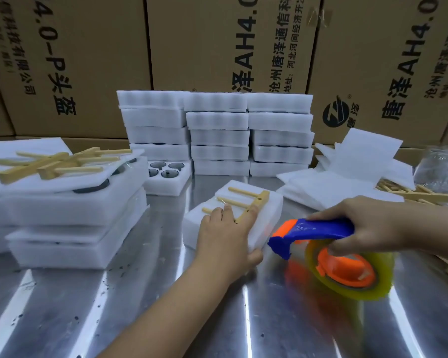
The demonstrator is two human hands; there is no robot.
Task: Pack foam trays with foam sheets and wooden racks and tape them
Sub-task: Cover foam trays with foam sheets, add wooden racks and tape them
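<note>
Tape dispenser (pixel 321 229) is hanging just right of the foam tray (pixel 267 218) and a bit nearer me than it. Its blue nose is aiming left at the tray's near-right wall, and it's smearing on my feed, so no detail on the tape end. My right hand (pixel 367 223) is curling round its handle in a full grip. My left hand (pixel 225 233) is lying on the tray itself with fingers straight and spread. It's pressing the wooden rack (pixel 259 202) flat onto the top, and the thumb is resting against that same near-right wall.

So left is pinning and right is just beside with the tape, which I'm reading as the taping step. The strip will probably want to start on that near-right wall and run up over the rack.

The tray is sitting on the metal table (pixel 88 306), turned so one corner is facing me. The rack's bar is running from under my fingertips away to the tray's far right, and its pegs are pointing left across the top.

Left of the tray a pile of trays (pixel 62 208) is carrying loose racks. Behind it finished trays (pixel 217 133) are stacking up in columns, loose foam sheets (pixel 347 182) are lying back-right, and cartons (pixel 204 47) are walling off the rear.
</note>
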